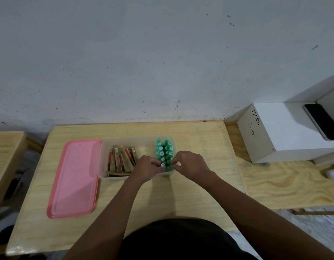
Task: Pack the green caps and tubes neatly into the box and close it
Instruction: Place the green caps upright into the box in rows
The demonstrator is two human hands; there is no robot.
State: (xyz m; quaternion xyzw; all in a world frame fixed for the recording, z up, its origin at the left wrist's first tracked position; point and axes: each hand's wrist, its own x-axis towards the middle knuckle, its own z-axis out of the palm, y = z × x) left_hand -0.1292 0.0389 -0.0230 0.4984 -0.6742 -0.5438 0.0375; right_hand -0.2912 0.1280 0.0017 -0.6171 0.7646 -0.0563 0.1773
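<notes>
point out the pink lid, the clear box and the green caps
pink lid (73, 178), head view, middle of its flat top
clear box (104, 159), head view, bare left wall
green caps (163, 149), head view, upright cluster at the box's right end

Both forearms bare, reaching fwd from the bottom edge and converging toward the middle. Left hand (146, 168) palm-down, knuckles up, fingers curled in w/ the tips pinched at its right side. Right hand (190, 164) also palm-down, wrist bent slightly inward, fingers curled and tips pointing left. The two hands sit just beside each other, fingertips nearly meeting. Can't tell exactly what each fingertip grips. Dark-clothed torso at the bottom centre.
</notes>
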